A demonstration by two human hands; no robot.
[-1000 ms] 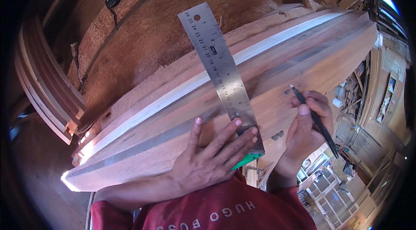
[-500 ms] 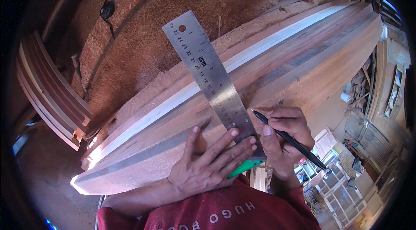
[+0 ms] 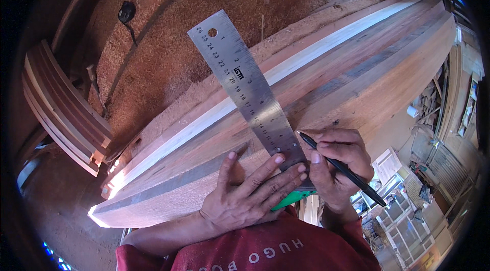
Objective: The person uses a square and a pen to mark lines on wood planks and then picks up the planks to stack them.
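A steel try square (image 3: 255, 100) with a green stock (image 3: 293, 198) lies across a thick laminated wooden piece (image 3: 332, 87) of light and dark strips. My left hand (image 3: 245, 189) presses down near the square's stock end, fingers spread flat over the blade and the thumb resting on the wood. The underside of the stock is hidden by that hand. Just right of the blade, my right hand (image 3: 339, 161) pinches a black pen (image 3: 352, 175). Its tip points at the wood close to the blade's edge; I cannot tell whether it touches.
Wood shavings (image 3: 168, 61) cover the floor beyond the piece. A black tool with a cord (image 3: 126, 11) lies there, and a stack of curved wooden strips (image 3: 66, 107) stands at the left. At the lower right are a pale wooden frame (image 3: 400, 225) and a white cup-like thing (image 3: 413, 111).
The whole view has shifted slightly. Both hands, the try square and the pen keep nearly the same places on the wood.
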